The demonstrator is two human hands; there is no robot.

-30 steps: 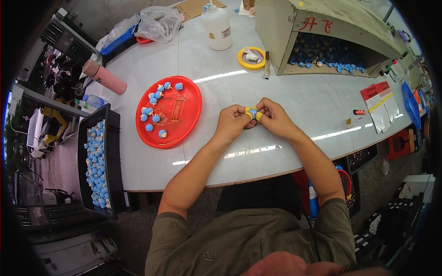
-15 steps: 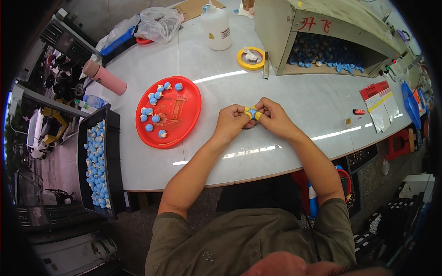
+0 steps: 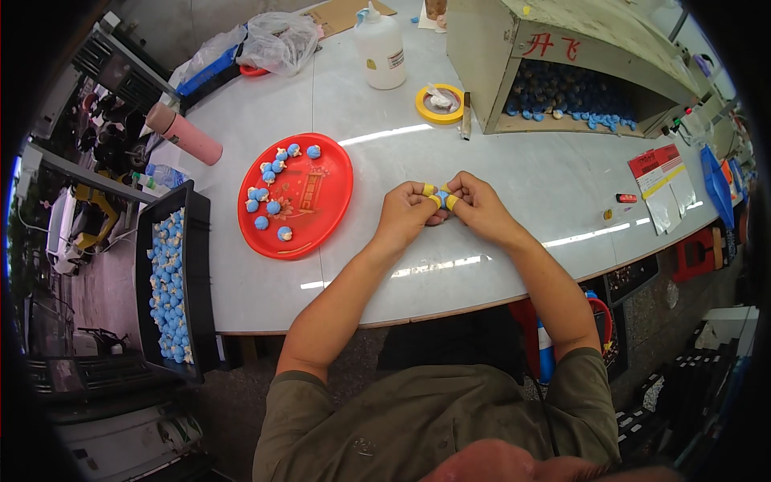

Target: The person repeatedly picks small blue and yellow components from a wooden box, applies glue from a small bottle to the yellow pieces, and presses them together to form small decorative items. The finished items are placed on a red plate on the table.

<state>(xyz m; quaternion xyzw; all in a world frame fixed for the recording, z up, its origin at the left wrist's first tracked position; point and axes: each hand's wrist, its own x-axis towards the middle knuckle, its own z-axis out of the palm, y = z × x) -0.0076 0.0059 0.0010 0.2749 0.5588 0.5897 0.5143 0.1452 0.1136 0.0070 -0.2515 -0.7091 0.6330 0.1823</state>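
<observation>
Over the middle of the white table, my left hand (image 3: 404, 212) and my right hand (image 3: 480, 210) meet, fingertips pinched together. Between them is a small blue piece (image 3: 441, 199), mostly covered by the fingers; its exact kind cannot be made out. Yellow bands wrap several of my fingertips. To the left lies a round red plastic plate (image 3: 331, 210). Scattered over its left and upper parts are several small blue balls (image 3: 273, 207), some with pale, whitish bits attached.
A black crate (image 3: 202, 277) of similar blue balls stands at the table's left edge, below a pink flask (image 3: 185, 136). Farther back are a white bottle (image 3: 380, 52), a yellow tape roll (image 3: 423, 110) and an open-fronted box (image 3: 491, 64) of blue pieces. Red-and-white packaging (image 3: 654, 169) lies right.
Both hands keep their pinch on the small blue piece in nearly the same spot, with only a slight shift of the fingers. The view has moved very slightly.
</observation>
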